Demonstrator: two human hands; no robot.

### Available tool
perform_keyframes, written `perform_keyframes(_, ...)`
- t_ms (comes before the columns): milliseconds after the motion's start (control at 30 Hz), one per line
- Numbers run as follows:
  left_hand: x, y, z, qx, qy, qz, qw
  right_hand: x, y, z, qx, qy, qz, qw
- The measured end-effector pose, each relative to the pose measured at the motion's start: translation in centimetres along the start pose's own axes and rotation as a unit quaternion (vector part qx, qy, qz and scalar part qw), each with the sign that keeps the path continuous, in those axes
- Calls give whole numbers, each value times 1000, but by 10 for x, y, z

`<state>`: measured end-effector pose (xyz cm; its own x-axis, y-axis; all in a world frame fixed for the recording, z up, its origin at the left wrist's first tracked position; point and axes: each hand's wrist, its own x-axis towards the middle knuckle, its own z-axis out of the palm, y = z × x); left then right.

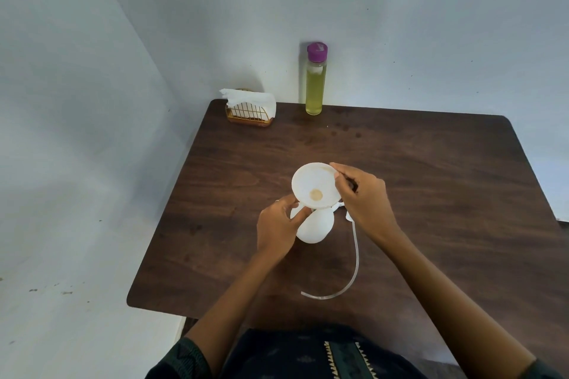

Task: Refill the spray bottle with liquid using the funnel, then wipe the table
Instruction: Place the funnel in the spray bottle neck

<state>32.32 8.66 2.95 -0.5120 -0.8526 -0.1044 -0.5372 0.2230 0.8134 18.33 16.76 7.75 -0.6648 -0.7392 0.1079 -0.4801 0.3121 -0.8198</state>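
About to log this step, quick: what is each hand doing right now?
Left hand: closed around the white spray bottle, steadying it.
Right hand: fingers pinching the rim of the funnel that sits on the bottle.

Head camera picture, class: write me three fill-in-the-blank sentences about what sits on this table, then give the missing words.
1. The white funnel sits on top of the white ____ bottle.
2. The tall bottle of yellow liquid has a ____ cap.
3. The clear tube lies on the table on the person's ____ side.

Missing words: spray; purple; right
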Motion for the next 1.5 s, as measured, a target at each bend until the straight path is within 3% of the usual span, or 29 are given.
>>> perform_keyframes(633, 6, -15, 1, -16, -57, -4, 998, 5, 9, 3, -70, -61, 60, 994)
perform_keyframes(967, 30, -44, -17, -26, -111, 37, 993, 38, 32, -15, -54, -7, 112, 992)
perform_keyframes(1167, 98, -46, -18, -28, -83, 5, 996, 102, 66, -15, -44, -46, 134, 989)
perform_keyframes(1367, 209, -5, 7, -37, -99, -4, 994, 200, 75, 9, -67, -119, 122, 983)
perform_keyframes(1500, 282, 26, 34, -48, -113, 4, 992, 268, 73, 34, -46, -121, 113, 985)
